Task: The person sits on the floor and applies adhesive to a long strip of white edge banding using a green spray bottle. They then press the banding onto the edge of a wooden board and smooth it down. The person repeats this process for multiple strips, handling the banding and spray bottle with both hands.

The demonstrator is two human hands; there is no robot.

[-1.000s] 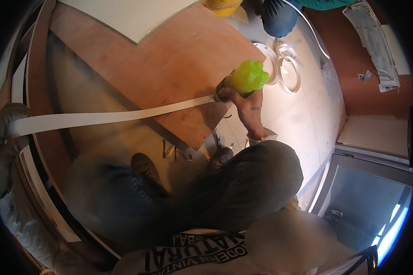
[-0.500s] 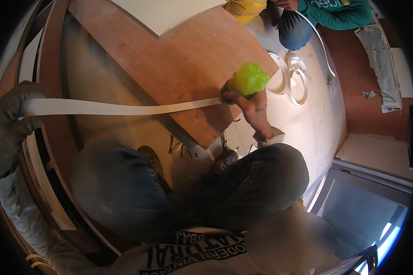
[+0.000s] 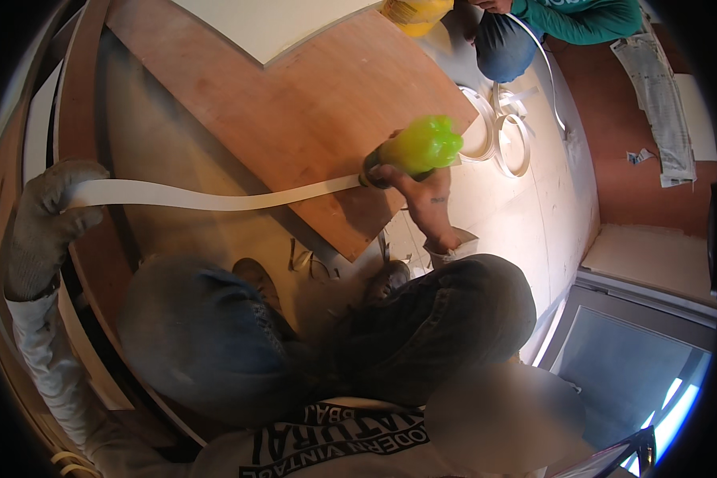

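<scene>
My left hand (image 3: 52, 211), in a grey glove, grips one end of a white flexible strip (image 3: 207, 201), which curves slightly across to my right hand at the centre. My bare right hand (image 3: 418, 191) is wrapped round a green plastic bottle (image 3: 426, 143), its bumpy base facing up toward me; the strip's far end meets the bottle's darker lower part, and whether my fingers touch it too is hidden. Beneath them lies a reddish-brown wooden board (image 3: 295, 95). My bent legs are below.
A cream panel (image 3: 247, 20) lies across the board. Coils of white strip (image 3: 512, 143) rest on the pale floor. Another person (image 3: 573, 20) in green sleeves holds a strip beside a yellow container (image 3: 410, 16). Boards (image 3: 80, 103) line the left; a glass-panelled frame (image 3: 621, 350) is lower right.
My left hand has moved rightward with the strip, which now bends more. My right hand and the bottle stay near the centre. More of the other person shows at top right.
</scene>
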